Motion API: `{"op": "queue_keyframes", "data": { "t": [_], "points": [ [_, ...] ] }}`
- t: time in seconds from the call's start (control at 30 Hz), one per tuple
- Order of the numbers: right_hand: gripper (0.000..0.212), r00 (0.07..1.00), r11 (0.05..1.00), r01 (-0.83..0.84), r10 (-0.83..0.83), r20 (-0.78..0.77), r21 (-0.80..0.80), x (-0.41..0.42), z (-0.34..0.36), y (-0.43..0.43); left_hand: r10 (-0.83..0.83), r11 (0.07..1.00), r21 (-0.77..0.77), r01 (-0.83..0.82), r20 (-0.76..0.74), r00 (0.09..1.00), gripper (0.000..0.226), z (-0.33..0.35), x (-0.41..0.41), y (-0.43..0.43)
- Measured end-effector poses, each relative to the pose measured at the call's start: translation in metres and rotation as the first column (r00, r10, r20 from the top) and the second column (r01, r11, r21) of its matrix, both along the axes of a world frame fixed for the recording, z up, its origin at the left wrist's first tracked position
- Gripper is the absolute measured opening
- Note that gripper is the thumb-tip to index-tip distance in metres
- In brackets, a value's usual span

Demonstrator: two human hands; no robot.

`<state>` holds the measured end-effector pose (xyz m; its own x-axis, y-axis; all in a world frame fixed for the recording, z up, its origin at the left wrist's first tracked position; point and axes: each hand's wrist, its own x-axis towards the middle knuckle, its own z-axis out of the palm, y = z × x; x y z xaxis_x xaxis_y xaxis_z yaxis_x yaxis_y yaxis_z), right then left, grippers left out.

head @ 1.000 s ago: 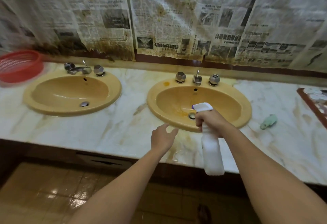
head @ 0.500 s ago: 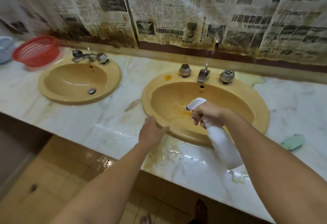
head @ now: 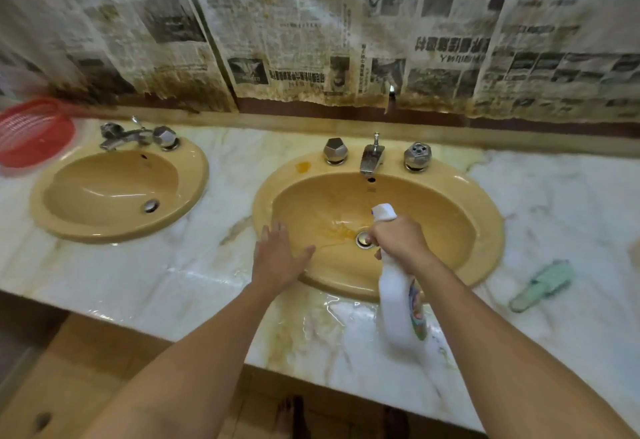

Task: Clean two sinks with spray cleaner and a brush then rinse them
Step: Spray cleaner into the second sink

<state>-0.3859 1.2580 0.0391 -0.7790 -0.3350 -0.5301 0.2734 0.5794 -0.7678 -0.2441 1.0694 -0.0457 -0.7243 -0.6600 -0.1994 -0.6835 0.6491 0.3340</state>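
Head view looked down on a marble counter (head: 194,275): at far left sat a red basket (head: 34,132), then a yellow left sink (head: 194,175) with its tap, well apart from both hands. Next, the left hand (head: 277,260) lay open, fingers straight and spread, on the near left rim of the right sink (head: 491,230), holding nothing; the right hand (head: 401,241) was wrapped round the neck of a white spray bottle (head: 398,303) over that basin's drain, nozzle aimed into the bowl. Farthest right, a pale green brush (head: 540,286) lay on the counter just beside the right sink, untouched.
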Motion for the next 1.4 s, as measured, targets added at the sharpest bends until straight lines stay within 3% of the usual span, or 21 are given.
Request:
{"op": "queue_keyframes", "data": {
  "t": [0.3, 0.4, 0.47, 0.57, 0.7, 0.83, 1.0, 1.23, 1.4],
  "points": [
    [0.024, 0.932, 0.962, 0.256, -0.219, -0.288, 0.098, 0.041, 0.003, -0.011, -0.297, 0.952, -0.110, 0.285, -0.116, 0.948, 0.093, -0.015, -0.012, -0.068],
    [0.017, 0.867, 0.923, 0.336, -0.225, -0.444, 0.189, 0.062, 0.004, -0.028, -0.447, 0.891, -0.176, 0.419, -0.170, 0.878, 0.094, -0.024, -0.005, -0.098],
    [0.008, 0.830, 0.890, 0.330, -0.115, -0.546, 0.314, 0.077, 0.004, -0.040, -0.556, 0.825, -0.238, 0.513, -0.180, 0.811, 0.095, -0.033, 0.000, -0.114],
    [0.015, 0.775, 0.810, 0.439, -0.123, -0.620, 0.388, 0.093, -0.001, -0.057, -0.673, 0.736, -0.281, 0.616, -0.207, 0.710, 0.095, -0.042, 0.008, -0.127],
    [0.035, 0.792, 0.673, 0.516, -0.139, -0.595, 0.530, 0.108, -0.005, -0.070, -0.764, 0.644, -0.314, 0.697, -0.233, 0.601, 0.094, -0.050, 0.020, -0.128],
    [0.036, 0.785, 0.593, 0.576, -0.210, -0.583, 0.562, 0.120, -0.012, -0.077, -0.797, 0.604, -0.321, 0.730, -0.238, 0.555, 0.096, -0.053, 0.018, -0.130],
    [0.009, 0.806, 0.639, 0.581, -0.367, -0.465, 0.504, 0.135, -0.009, -0.092, -0.796, 0.606, -0.306, 0.735, -0.218, 0.565, 0.098, -0.059, 0.016, -0.132],
    [0.018, 0.768, 0.713, 0.632, -0.629, -0.123, 0.304, 0.136, 0.003, -0.101, -0.796, 0.604, -0.312, 0.733, -0.215, 0.565, 0.096, -0.061, 0.015, -0.132],
    [0.015, 0.742, 0.748, 0.652, -0.663, 0.100, 0.127, 0.126, 0.020, -0.091, -0.794, 0.608, -0.299, 0.735, -0.204, 0.573, 0.096, -0.060, 0.015, -0.132]
  ]
}}
